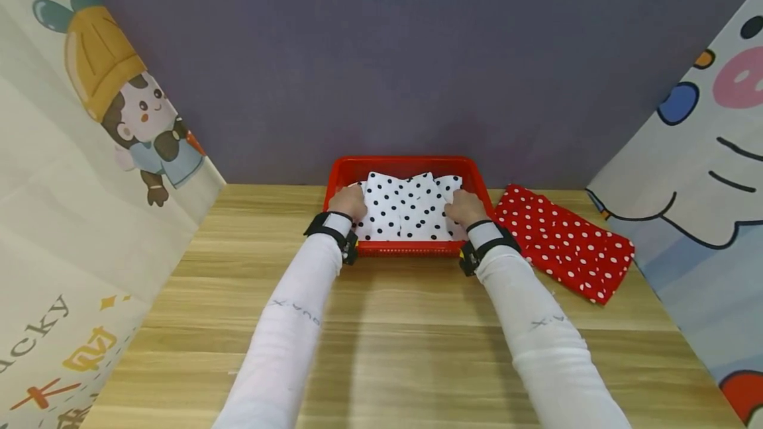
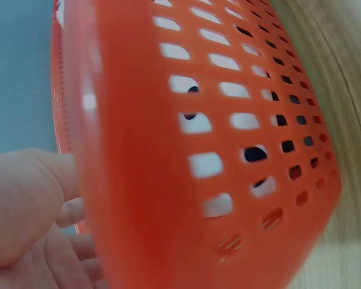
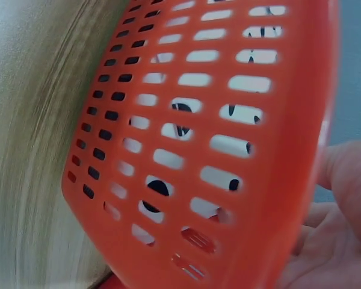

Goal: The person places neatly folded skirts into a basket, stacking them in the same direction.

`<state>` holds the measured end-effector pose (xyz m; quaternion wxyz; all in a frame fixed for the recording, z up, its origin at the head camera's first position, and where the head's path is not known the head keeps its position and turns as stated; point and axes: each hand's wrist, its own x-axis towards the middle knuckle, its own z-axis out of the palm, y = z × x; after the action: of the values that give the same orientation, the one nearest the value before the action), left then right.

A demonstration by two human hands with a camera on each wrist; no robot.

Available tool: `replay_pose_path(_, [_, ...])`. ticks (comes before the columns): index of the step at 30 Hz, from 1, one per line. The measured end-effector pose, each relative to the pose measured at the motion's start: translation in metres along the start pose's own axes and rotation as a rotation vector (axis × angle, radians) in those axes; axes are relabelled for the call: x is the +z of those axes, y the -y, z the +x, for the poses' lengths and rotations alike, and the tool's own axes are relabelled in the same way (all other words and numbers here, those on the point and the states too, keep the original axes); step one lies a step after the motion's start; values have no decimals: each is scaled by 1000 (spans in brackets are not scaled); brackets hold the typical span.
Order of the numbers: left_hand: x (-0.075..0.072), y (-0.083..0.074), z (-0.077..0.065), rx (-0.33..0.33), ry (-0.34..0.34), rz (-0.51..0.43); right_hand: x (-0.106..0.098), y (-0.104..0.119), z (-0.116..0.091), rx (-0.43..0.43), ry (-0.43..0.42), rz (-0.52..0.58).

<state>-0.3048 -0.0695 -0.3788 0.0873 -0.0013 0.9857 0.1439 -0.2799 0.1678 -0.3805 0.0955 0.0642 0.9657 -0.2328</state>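
A person's left hand [image 1: 348, 202] and right hand [image 1: 466, 208] reach into a glossy red, slot-holed plastic basket [image 1: 411, 247], at opposite edges of the creased, black-dotted white cloth [image 1: 410, 209] inside; whether their fingertips grip it cannot be told.

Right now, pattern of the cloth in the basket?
Cloth: black dots on white, clearest in the head view.

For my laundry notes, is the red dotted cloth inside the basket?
No, the red cloth lies on the table, to the right of the basket.
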Motion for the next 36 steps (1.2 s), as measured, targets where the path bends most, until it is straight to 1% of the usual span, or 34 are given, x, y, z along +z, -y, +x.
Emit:
replay_pose_path(3, [-2, 4, -5, 21, 43, 8, -1, 0, -1, 5, 51, -50])
replay_pose_path(7, [-6, 7, -11, 53, 51, 14, -2, -2, -1, -6, 108, -97])
replay_pose_path(10, [-8, 8, -13, 89, 39, -9, -5, -4, -2, -23, 114, -108])
replay_pose_path(13, [-10, 11, -13, 124, 19, -67, -9, -8, -3, -63, 85, -116])
replay_pose_path(16, [-9, 15, -11, 161, -5, -112, -15, -13, -7, -126, 38, -132])
replay_pose_path(18, [-8, 18, -10, 183, -8, -136, -18, -16, -10, -172, 4, -128])
replay_pose_path(23, [-8, 20, -16, 261, -30, -121, -24, -25, -23, -279, -122, -88])
replay_pose_path(27, [-10, 20, -28, 338, -60, -61, -24, -35, -34, -352, -247, -64])
replay_pose_path(30, [-12, 21, -39, 381, -104, -13, -21, -44, -41, -403, -331, -41])
replay_pose_path(33, [-12, 24, -50, 412, -177, 19, -18, -52, -49, -441, -407, -21])
replay_pose_path(36, [-10, 28, -64, 429, -258, 54, -12, -62, -58, -458, -477, -13])
